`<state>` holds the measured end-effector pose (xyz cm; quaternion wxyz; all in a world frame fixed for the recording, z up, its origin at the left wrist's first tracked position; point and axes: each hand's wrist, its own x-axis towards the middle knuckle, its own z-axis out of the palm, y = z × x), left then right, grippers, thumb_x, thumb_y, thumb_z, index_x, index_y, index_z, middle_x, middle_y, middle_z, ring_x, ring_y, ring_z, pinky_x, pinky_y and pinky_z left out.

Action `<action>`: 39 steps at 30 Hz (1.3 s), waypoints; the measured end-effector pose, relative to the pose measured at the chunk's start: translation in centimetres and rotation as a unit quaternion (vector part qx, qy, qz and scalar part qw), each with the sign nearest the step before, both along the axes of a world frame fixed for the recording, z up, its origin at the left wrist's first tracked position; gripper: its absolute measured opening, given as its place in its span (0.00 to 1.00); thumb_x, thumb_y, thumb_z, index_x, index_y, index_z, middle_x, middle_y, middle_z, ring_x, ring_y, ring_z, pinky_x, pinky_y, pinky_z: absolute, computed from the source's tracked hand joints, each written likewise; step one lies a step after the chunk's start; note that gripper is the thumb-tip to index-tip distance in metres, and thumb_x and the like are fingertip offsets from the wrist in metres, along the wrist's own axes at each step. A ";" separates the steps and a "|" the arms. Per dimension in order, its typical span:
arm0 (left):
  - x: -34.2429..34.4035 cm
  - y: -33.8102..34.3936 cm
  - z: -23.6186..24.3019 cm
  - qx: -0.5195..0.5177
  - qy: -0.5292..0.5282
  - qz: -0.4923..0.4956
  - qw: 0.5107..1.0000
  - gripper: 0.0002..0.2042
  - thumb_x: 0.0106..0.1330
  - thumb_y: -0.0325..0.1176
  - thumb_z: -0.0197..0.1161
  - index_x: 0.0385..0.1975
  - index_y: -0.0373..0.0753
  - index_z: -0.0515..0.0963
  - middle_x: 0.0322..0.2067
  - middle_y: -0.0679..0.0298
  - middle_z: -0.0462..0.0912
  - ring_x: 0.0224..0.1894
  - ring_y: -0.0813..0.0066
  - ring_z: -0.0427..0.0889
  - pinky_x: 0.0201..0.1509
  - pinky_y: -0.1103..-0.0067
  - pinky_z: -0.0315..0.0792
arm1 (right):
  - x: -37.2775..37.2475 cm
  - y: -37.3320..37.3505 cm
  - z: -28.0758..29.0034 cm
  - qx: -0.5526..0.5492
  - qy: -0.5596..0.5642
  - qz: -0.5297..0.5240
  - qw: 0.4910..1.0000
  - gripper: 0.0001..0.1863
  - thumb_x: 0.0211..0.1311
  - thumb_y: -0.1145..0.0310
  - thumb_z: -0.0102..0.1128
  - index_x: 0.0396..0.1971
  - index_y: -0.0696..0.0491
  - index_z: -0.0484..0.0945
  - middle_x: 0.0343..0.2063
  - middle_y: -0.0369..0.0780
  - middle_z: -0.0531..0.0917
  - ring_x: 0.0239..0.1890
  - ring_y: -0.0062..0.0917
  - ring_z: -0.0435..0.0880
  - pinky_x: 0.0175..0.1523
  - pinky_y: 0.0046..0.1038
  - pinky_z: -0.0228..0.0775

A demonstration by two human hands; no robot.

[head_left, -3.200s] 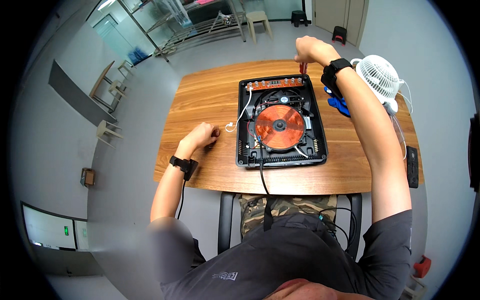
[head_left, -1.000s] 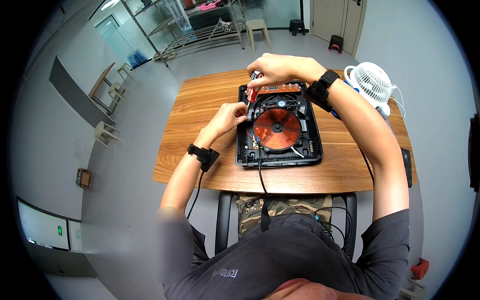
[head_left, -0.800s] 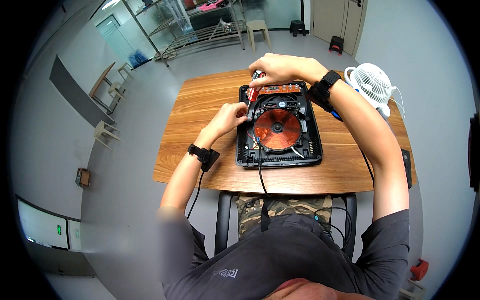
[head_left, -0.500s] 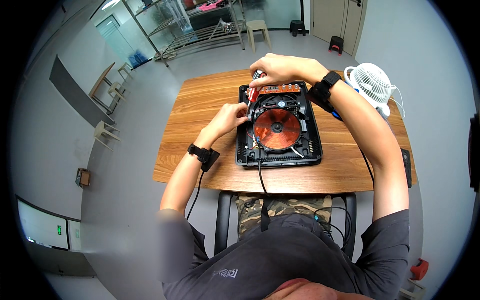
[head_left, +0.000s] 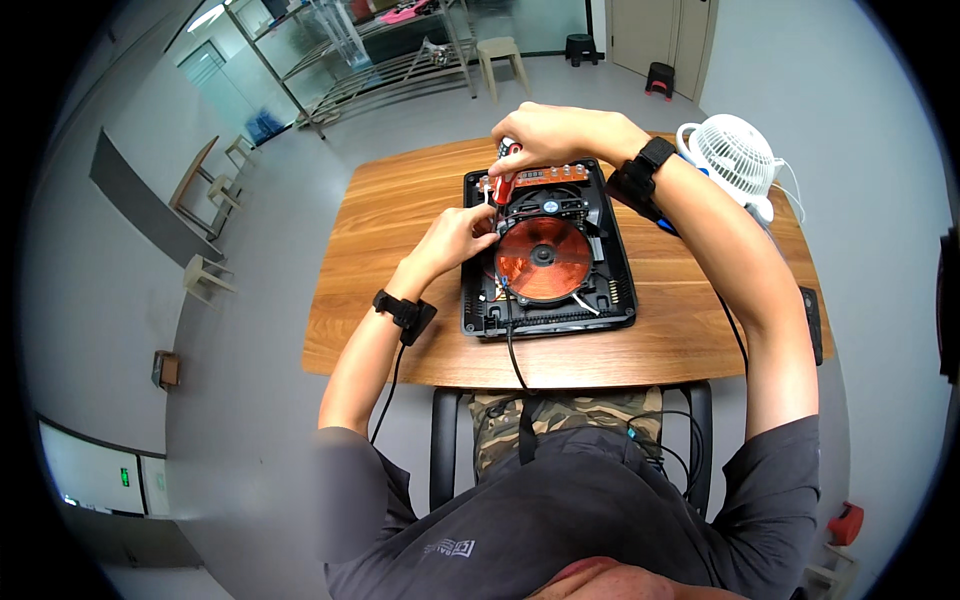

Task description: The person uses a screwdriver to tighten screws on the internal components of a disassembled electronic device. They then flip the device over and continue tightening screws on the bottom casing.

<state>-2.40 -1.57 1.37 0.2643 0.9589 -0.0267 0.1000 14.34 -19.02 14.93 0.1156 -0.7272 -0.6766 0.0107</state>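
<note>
An opened black appliance housing (head_left: 612,280) lies on the wooden table (head_left: 370,250), with an orange-red copper coil (head_left: 560,272) on a dark round frame and an orange board with metal buttons (head_left: 555,174) along its back. My right hand (head_left: 540,135) grips a red screwdriver (head_left: 505,188) upright over the housing's left part, tip down by the coil's upper left. My left hand (head_left: 462,235) has its fingertips pinched beside the screwdriver's tip; what they hold, if anything, is hidden. A black cord (head_left: 515,360) runs from the housing's front.
A white fan (head_left: 728,155) stands at the back right, with something blue partly behind my right arm. A dark flat object (head_left: 812,325) lies at the right edge. Beyond are a metal rack (head_left: 370,75), stools (head_left: 500,58) and a door (head_left: 655,40).
Since the earliest frame my right hand has brought the screwdriver left over the housing, and my left hand has moved from the table to its tip. Over the last second both stay nearly still.
</note>
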 end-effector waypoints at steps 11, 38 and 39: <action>7.6 1.6 -0.8 0.154 -0.018 -0.054 0.986 0.23 0.67 0.38 0.65 0.62 0.41 0.76 0.65 0.52 0.74 0.65 0.52 0.74 0.68 0.64 0.71 | 7.2 -4.6 3.0 -0.006 -0.062 -0.097 0.993 0.30 0.65 0.43 0.65 0.37 0.62 0.83 0.22 0.48 0.85 0.27 0.41 0.85 0.34 0.37 0.77; 12.6 0.6 -3.7 0.269 0.078 -0.005 0.960 0.13 0.46 0.23 0.60 0.32 0.35 0.87 0.58 0.49 0.80 0.53 0.53 0.83 0.59 0.66 0.77 | 14.2 -3.9 -1.5 -0.050 -0.066 -0.182 0.980 0.28 0.65 0.45 0.65 0.38 0.60 0.84 0.30 0.51 0.87 0.36 0.46 0.87 0.42 0.41 0.79; 12.5 0.6 -3.7 0.268 0.080 -0.006 0.960 0.13 0.46 0.23 0.60 0.32 0.35 0.87 0.58 0.49 0.79 0.53 0.53 0.83 0.59 0.66 0.77 | 14.2 -3.8 -1.6 -0.050 -0.063 -0.183 0.980 0.28 0.65 0.45 0.65 0.38 0.60 0.84 0.30 0.51 0.87 0.36 0.46 0.87 0.42 0.41 0.79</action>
